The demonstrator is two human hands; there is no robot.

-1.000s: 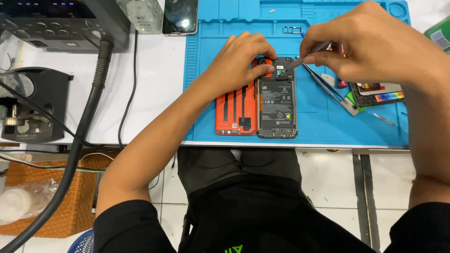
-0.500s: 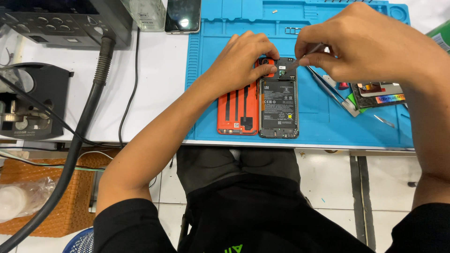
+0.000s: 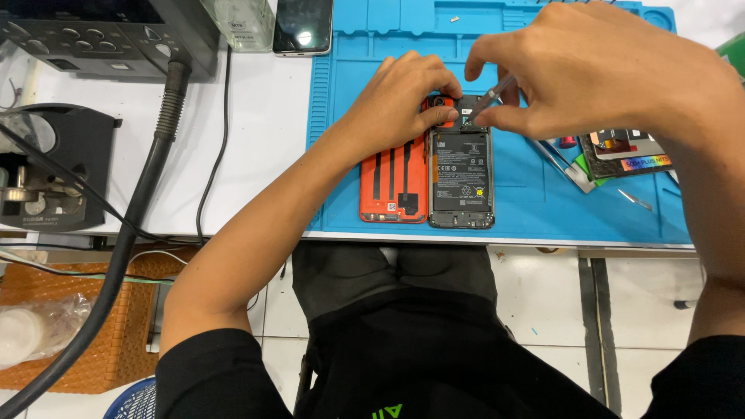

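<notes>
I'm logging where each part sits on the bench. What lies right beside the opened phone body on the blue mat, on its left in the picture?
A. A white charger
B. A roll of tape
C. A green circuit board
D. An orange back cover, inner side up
D: the orange back cover lies inner side up against the left edge of the opened phone body on the blue mat.

Phone repair workshop: blue repair mat [image 3: 543, 209] on a white tabletop [image 3: 256, 155], opened phone [image 3: 462, 178], orange back cover [image 3: 393, 186], tweezers [image 3: 560, 164], hot-air station [image 3: 101, 35] with hose [image 3: 124, 240].
</notes>
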